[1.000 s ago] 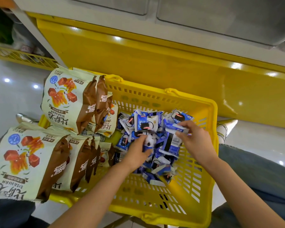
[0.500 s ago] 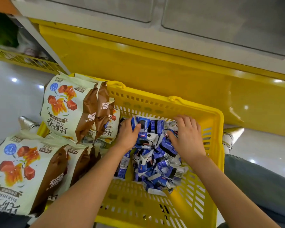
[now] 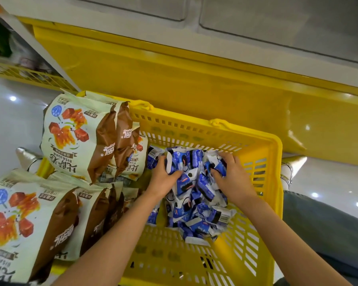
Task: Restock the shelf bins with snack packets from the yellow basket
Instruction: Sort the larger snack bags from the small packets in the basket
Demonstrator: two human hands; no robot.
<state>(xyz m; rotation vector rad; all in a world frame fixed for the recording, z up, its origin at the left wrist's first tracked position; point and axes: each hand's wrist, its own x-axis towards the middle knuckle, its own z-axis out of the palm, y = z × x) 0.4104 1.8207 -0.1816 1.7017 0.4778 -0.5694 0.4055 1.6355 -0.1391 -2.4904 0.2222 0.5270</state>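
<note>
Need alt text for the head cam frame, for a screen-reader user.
The left hand and right hand grip handfuls from a pile of blue-and-white snack packets in a yellow basket. Large cream-and-brown snack bags crowd its left side; a yellow shelf panel stands behind.

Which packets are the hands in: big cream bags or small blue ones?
The small blue packets, heaped in the basket; left hand and right hand both grip them. Cream bags sit leftward, unheld.
</note>
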